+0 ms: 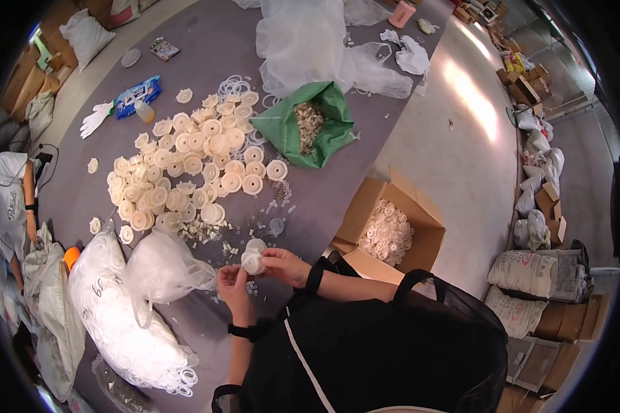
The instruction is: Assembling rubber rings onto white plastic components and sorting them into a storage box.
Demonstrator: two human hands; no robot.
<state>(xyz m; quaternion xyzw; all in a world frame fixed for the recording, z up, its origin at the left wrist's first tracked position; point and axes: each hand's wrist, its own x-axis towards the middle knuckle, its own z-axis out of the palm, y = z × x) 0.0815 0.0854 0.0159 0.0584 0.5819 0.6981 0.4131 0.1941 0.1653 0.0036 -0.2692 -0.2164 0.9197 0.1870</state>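
Note:
Close to my body, over the near edge of the grey table, I hold a white round plastic part point(253, 256) with a flanged, disc-like shape. My right hand point(286, 267) grips it from the right between thumb and fingers. At its lower left side, the fingers of my left hand point(234, 286) are pinched against it; any smaller piece between them is too small to make out. Just beyond lie small clear rings point(244, 237) and short white pieces point(203, 230). Farther off spreads a large heap of cream-coloured flanged discs point(193, 144).
An open green bag point(317, 148) of small pieces stands beyond the heap. At right, a cardboard box point(420, 213) holds similar parts. A big bag of white rings point(114, 303) and a clear plastic bag point(162, 268) lie left. Another person point(10, 186) is at the far left.

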